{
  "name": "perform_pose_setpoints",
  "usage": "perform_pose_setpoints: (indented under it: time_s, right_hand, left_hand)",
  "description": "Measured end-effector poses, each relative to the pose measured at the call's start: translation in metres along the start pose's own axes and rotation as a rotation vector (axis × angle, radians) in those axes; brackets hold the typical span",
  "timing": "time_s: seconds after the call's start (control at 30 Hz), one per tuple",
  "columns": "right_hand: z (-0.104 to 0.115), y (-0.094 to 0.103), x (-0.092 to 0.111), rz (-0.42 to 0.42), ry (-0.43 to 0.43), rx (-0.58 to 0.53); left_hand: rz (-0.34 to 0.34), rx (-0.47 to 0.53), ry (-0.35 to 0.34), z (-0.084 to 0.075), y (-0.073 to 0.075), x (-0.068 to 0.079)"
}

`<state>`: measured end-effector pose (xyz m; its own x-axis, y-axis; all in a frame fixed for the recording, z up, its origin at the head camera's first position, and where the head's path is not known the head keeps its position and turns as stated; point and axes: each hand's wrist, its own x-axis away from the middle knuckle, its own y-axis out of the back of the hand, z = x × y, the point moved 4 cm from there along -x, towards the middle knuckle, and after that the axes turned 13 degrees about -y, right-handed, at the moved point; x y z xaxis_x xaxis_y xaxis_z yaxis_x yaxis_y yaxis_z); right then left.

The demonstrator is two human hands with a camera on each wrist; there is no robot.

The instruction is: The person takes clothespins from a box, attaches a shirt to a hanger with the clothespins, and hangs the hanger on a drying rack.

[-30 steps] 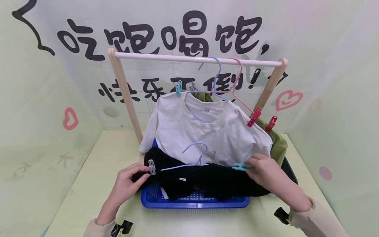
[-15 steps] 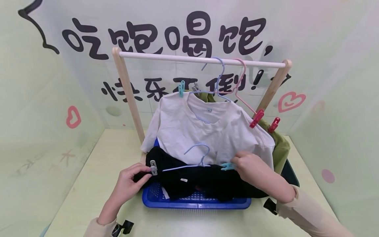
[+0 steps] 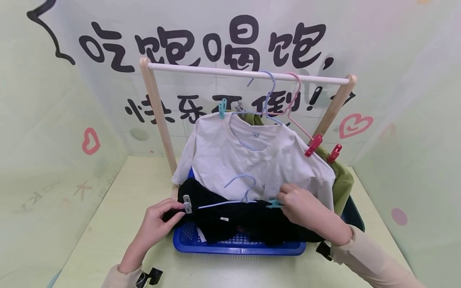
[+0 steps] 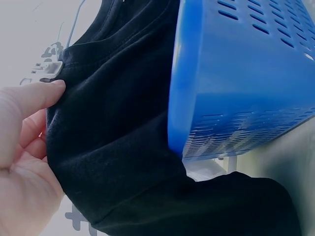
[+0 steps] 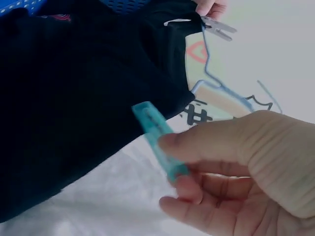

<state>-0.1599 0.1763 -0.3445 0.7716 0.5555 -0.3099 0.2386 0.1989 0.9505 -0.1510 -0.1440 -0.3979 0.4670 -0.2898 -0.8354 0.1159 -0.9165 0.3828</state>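
Note:
A black shirt (image 3: 230,224) lies over the front of the blue basket (image 3: 239,250), with a light blue hanger (image 3: 223,203) at its neckline. My left hand (image 3: 162,218) pinches the shirt's left shoulder, thumb in front, right beside a grey clothespin (image 4: 47,71) clipped there. That clothespin's free ends stick out past the cloth in the right wrist view. Between thumb and fingers, my right hand (image 3: 300,208) holds a turquoise clothespin (image 5: 157,132), its tip overlapping the shirt's upper edge near the hanger's right end. The hanger's hook points up, off the rail.
Behind, a wooden rack with a white rail (image 3: 216,72) carries a white shirt (image 3: 252,164) on a blue hanger and a green garment (image 3: 343,184) on a pink hanger (image 3: 297,100). Red clothespins (image 3: 313,146) grip their right shoulders. A dark green basket edge (image 3: 354,214) shows at right.
My right hand has moved left along the black shirt's upper edge with the turquoise clothespin, closer to the hanger. My left hand stays at the grey clothespin. The head view has shifted slightly.

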Motion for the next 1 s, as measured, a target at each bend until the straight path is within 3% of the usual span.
perform_pose_setpoints:
  time_s: [0.2,0.43,0.57,0.77,1.0]
  right_hand:
    - [-0.010,-0.006,0.004,-0.019,-0.025,-0.122]
    - [-0.028,-0.020,0.018,0.006,-0.175,-0.212]
    - [-0.034,-0.033,0.028,-0.004,-0.219,-0.275]
    - [-0.038,-0.044,0.033,-0.092,-0.206,-0.260]
    - [-0.039,-0.037,0.032,-0.217,-0.135,-0.333]
  left_hand:
    - [-0.001,-0.004,0.006,0.001,0.000,0.001]
    - [0.002,-0.002,0.008,0.002,0.000,0.002]
    - [0.001,-0.002,0.006,0.003,0.001,0.003]
    - [0.006,-0.001,0.009,0.003,0.001,0.003]
    - [-0.005,-0.005,-0.002,0.012,0.006,0.002]
